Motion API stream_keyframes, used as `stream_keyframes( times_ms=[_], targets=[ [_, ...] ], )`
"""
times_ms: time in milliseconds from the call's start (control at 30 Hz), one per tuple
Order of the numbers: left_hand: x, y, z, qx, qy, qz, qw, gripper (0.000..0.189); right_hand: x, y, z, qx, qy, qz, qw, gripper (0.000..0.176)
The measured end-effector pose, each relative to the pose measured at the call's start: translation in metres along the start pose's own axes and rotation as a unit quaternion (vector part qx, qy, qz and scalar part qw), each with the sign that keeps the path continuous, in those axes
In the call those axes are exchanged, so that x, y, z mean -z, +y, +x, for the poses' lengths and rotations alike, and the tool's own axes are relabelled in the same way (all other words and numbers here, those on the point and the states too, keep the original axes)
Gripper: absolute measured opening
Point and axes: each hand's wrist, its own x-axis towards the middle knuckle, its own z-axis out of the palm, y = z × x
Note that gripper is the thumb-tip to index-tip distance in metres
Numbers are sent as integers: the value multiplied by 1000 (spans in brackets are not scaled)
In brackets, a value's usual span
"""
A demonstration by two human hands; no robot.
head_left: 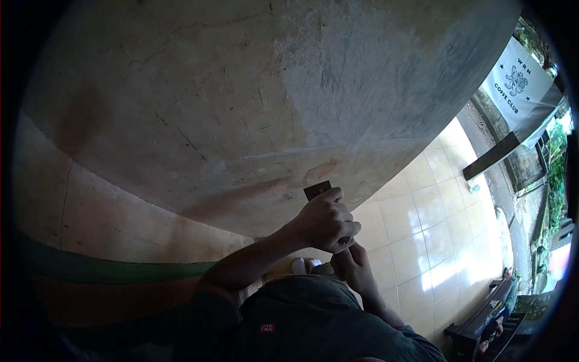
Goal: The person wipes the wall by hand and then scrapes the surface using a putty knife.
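Observation:
A dark tool with a flat rectangular end (pixel 318 190) sticks out above my left hand (pixel 329 222), whose fingers are wrapped round it. It resembles a scraper, but the fist covers most of it. Just below, my right hand (pixel 354 268) is closed, its fingers close against the underside of the left fist. Whether it grips the tool's lower end or something else is hidden. Beyond the tool rises a worn wall (pixel 211 108) with cracks, scratches and brown stains. A paler grey patch (pixel 362 78) spreads over its upper right part.
Shiny cream floor tiles (pixel 416 241) stretch to the right. A dark wooden bench (pixel 482 320) stands at the lower right, with a person (pixel 497 326) partly visible there. A white banner (pixel 518 87) hangs outside. A green band (pixel 120 269) runs along the wall at left.

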Motion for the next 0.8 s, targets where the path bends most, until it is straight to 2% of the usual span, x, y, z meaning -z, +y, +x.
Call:
stream_keyframes(
  times_ms=[133, 200, 333, 700, 800],
  targets=[
    [20, -3, 17, -8, -15, 35, 999, 16, -7, -4, 5, 28, 35, -12, 999, 33],
    [35, -2, 29, -46, -45, 77, 995, 16, -9, -7, 8, 74, 18, 18, 997, 36],
    [61, 0, 47, -54, -72, 110, 990, 16, -16, -25, 16, 120, 7, 40, 992, 43],
    [78, -16, 45, -35, -95, 148, 984, 18, -28, -36, 40, 119, 2, -11, 993, 48],
    [79, -20, 45, -30, -92, 126, 987, 19, -30, -32, 47, 153, 3, -27, 988, 47]
  ],
)
